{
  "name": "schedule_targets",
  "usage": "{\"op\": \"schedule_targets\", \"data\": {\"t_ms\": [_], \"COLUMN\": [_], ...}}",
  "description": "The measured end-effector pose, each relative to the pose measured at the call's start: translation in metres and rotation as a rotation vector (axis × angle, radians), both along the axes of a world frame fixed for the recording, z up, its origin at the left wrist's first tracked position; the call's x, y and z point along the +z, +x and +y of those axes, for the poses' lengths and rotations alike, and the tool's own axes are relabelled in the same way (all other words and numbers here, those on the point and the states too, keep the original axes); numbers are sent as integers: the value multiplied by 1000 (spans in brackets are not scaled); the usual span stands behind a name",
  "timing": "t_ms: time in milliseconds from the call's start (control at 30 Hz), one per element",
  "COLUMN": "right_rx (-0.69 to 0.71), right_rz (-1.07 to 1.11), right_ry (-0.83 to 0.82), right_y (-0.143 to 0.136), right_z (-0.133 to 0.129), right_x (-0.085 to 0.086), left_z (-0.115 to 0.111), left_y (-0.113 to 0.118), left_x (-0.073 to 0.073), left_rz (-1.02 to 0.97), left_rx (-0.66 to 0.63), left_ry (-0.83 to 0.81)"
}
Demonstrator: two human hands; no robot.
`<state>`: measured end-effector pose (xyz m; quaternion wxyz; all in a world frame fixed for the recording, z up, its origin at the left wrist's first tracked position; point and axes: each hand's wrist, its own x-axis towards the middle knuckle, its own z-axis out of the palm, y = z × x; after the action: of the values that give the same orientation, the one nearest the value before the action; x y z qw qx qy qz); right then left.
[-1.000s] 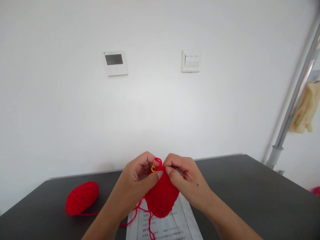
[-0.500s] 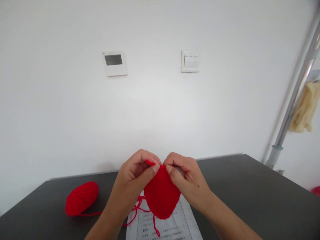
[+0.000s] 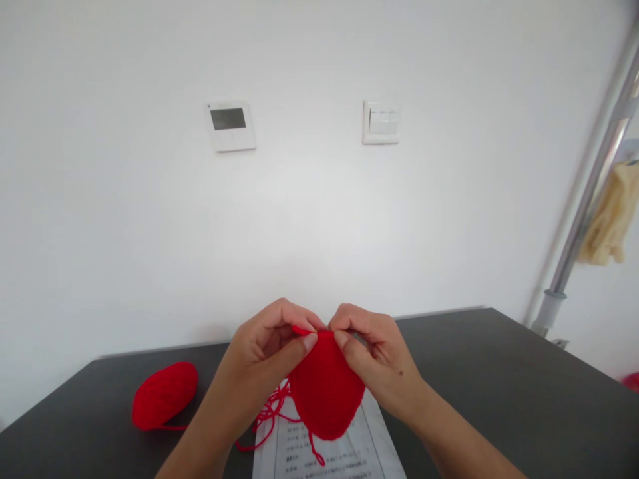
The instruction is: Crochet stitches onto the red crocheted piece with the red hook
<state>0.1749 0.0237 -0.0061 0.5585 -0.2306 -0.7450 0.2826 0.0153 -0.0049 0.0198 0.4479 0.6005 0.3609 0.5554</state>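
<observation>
A red knitted or crocheted piece (image 3: 328, 392), rounded at its lower end, hangs between my two hands above a printed sheet. My left hand (image 3: 274, 352) pinches its top edge at the left, and a bit of red sticks out behind the thumb. At the right of that edge, my right hand (image 3: 374, 356) grips with thumb and forefinger. Loose red yarn (image 3: 272, 409) trails below the left hand, and a short looped tail dangles from the piece's bottom. The ball of red yarn (image 3: 164, 396) lies on the table to the left.
The printed paper (image 3: 299, 462) lies on the dark table (image 3: 464, 386) under my hands. A white wall behind carries a panel with a dark screen (image 3: 231, 126) and a light switch (image 3: 381, 122). A metal pole (image 3: 584, 213) and pale yellow cloth (image 3: 606, 219) are at the right.
My hands have drawn slightly apart along the top edge, stretching it a little. More loose yarn shows beside the left wrist.
</observation>
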Motion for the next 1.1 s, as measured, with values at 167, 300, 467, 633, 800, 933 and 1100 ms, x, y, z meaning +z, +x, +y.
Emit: {"op": "schedule_targets", "data": {"t_ms": [167,300,467,633,800,933,1100], "right_rx": [-16,3,44,43,37,48,72], "right_rz": [-13,-41,-63,-60,-28,-11,-34], "right_ry": [9,-49,-69,-89,-72,-67,-110], "right_y": [-1,-1,0,1,0,0,1], "right_z": [0,0,0,0,0,1,1], "right_x": [-1,1,3,4,2,1,3], "left_z": [-1,-1,-2,-1,0,0,-2], "left_y": [-4,-4,-2,0,0,1,2], "left_x": [3,3,3,1,-2,-2,-1], "left_rz": [50,61,66,75,55,33,77], "left_rx": [-7,8,21,21,22,18,45], "left_ry": [-28,-25,-16,2,20,23,50]}}
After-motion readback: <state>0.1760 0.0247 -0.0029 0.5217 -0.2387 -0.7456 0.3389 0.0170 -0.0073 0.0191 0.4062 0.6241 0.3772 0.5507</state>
